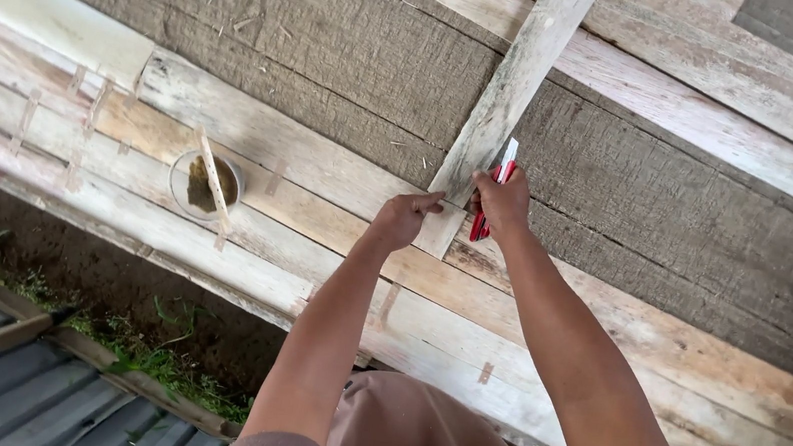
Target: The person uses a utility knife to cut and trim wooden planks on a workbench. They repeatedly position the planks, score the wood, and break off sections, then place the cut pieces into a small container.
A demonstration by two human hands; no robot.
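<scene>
The step in hand looks like marking or scoring along a narrow wooden slat (514,86) that lies slantwise across the workbench (620,210) of rough planks, its lower end resting near the bench's near edge. The right hand (503,201) is closed around a red-and-white utility knife (493,190), whose tip stands up against the slat's right side; the fingers wrap the handle, the thumb hidden. The left hand (404,219) is loosely curled, its index finger stretched out to press on the slat's lower left edge and keep it steady. Both forearms reach forward from the body, nearly straight, converging on that lower end. The next move would seem to call for firm holding pressure and a steady stroke along the edge. Toward the bench's left part sits a small round cup (205,184) of dark paste with a stick (213,180) across it
</scene>
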